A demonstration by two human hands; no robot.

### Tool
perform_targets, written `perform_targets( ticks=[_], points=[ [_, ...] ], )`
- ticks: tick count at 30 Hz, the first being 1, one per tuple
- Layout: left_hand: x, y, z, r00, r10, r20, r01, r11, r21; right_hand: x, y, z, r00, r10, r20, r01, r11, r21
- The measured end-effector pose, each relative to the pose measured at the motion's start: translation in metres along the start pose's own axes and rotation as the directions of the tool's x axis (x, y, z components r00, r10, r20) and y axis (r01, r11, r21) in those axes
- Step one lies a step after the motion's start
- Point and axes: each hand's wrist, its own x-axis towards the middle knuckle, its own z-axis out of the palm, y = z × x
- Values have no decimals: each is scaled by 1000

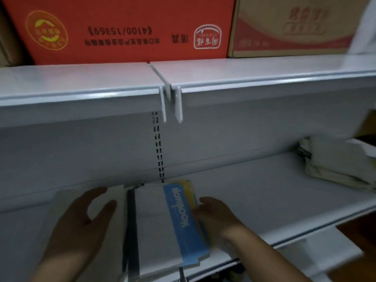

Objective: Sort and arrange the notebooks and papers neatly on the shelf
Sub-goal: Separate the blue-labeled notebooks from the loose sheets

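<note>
Head view: notebooks (162, 226) lie between both hands, right hand (215, 216) touching.

Blue notebook (184, 222) cover reads "Notebook"; red box (130, 29) up top, upside-down "4100/15369".

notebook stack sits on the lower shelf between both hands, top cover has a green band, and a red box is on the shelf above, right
Not quite: the head view shows a blue band, not green, on the top cover of the notebook stack. It does sit on the lower shelf between the left hand and right hand, with the red box above.
</note>
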Motion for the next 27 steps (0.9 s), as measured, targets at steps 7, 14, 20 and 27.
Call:
perform_targets(
  ticks=[7, 14, 20, 27],
  points=[
    [-6, 53, 81, 946, 124, 300, -106, 991, -77, 5, 8, -43, 998, -51, -30, 49, 997, -61],
    [-39, 133, 204, 895, 254, 365, -245, 967, -71, 1, 34, -198, 947, -169, -274, 178, 984, 7],
    [-73, 240, 362, 760, 347, 550, -365, 927, -80, -18, 69, -349, 823, -277, -496, 276, 958, -76],
    [-70, 290, 462, 819, 171, 547, -245, 967, 65, -4, 116, -462, 775, -269, -572, -28, 890, -456]
  ],
)
